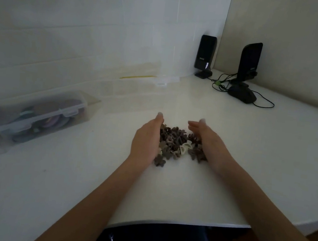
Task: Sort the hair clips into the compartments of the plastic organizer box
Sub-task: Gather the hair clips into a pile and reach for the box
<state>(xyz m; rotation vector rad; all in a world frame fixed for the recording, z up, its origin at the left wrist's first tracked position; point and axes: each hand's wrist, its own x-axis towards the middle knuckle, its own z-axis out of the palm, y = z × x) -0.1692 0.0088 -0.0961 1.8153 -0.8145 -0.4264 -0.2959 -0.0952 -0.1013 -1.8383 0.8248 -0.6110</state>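
Here we cup our left hand [147,139] and right hand [206,140], both unclenched, around the hair clips [177,145] heaped on the table [231,150], likely gathering them; the organizer box [133,94] waits beyond.

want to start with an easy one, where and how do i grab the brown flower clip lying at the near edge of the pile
Probably pinch the brown flower-shaped plastic clip across its petals, coming from above and the near side: it lies loose on the white table beside the left hand, nothing visibly stacked on it. Its hinge end is too blurred to tell.
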